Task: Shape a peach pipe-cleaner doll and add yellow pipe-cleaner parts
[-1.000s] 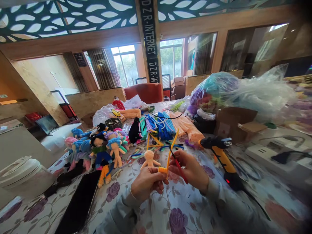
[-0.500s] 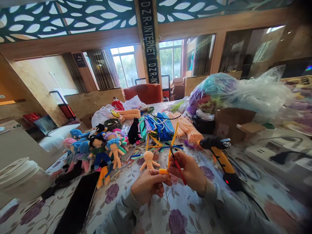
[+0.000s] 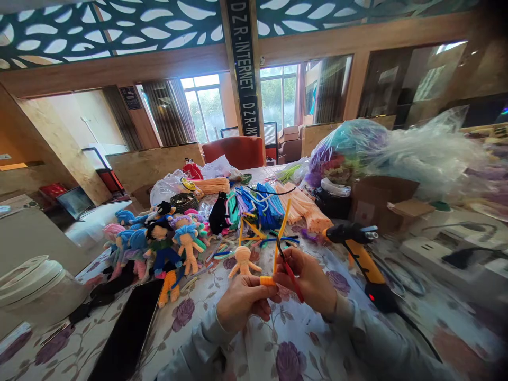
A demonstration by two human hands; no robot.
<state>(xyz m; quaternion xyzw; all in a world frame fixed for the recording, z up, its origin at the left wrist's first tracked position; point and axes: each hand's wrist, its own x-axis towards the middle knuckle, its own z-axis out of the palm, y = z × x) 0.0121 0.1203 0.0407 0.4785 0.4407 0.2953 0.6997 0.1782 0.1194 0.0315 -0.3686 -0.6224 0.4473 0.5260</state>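
My left hand (image 3: 242,301) is closed, pinching the coiled lower end of an orange pipe cleaner (image 3: 280,238) whose free stem rises up and away from me. Just right of it, my right hand (image 3: 311,280) is closed on a red-handled cutting tool (image 3: 291,275), its dark tip touching the stem. Behind my hands an unfinished peach pipe-cleaner doll (image 3: 243,260) lies on the flowered tablecloth (image 3: 286,344).
Finished dolls (image 3: 162,241) are heaped at the left, with bundles of coloured pipe cleaners (image 3: 257,203) behind. An orange and black glue gun (image 3: 359,254) stands at the right, its cord trailing. A black phone (image 3: 129,330) and a white jar (image 3: 35,288) lie at the left; full plastic bags (image 3: 397,151) at the right.
Both hands have sunk slightly and the left fingers have turned the orange coil; the cutter's tip stays at the stem. The view shifted a little.
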